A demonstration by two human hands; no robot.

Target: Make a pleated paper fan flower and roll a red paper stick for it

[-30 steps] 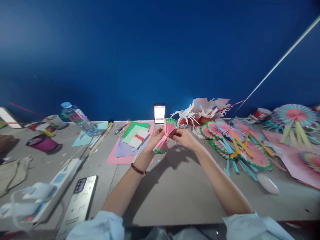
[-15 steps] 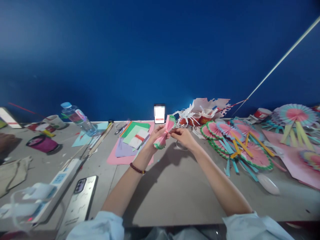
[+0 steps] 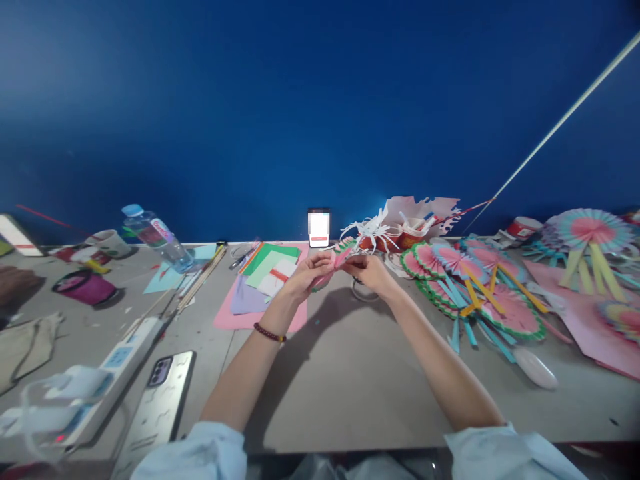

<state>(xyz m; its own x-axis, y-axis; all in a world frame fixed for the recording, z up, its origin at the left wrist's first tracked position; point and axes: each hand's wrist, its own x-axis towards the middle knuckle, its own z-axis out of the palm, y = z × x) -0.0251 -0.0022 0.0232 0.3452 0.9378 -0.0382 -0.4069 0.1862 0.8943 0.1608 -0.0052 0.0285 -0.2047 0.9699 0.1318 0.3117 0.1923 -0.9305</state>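
Observation:
My left hand [image 3: 309, 275] is closed on a pleated pink paper piece with green edges [image 3: 343, 255], pinched at its middle and seen nearly edge-on. Close against it, the fingertips of my right hand [image 3: 369, 273] are pressed together at the paper's middle. Whatever they pinch is too small to make out. A ring-shaped roll [image 3: 364, 295] lies on the table just below my right hand. Right of it are several finished pleated paper rosettes [image 3: 515, 312] with blue and orange strips.
Coloured paper sheets [image 3: 245, 297] lie left of my hands. A lit phone [image 3: 319, 228] leans on the blue wall, near white paper shreds [image 3: 376, 233]. Farther left are a water bottle [image 3: 163, 239], a power strip [image 3: 117, 373] and another phone [image 3: 159, 407]. A white oval object [image 3: 536, 369] lies at right.
The pleated paper has turned from broadside to nearly edge-on. My left hand has rolled over and its wrist has shifted slightly left. My right hand stays at the paper's middle.

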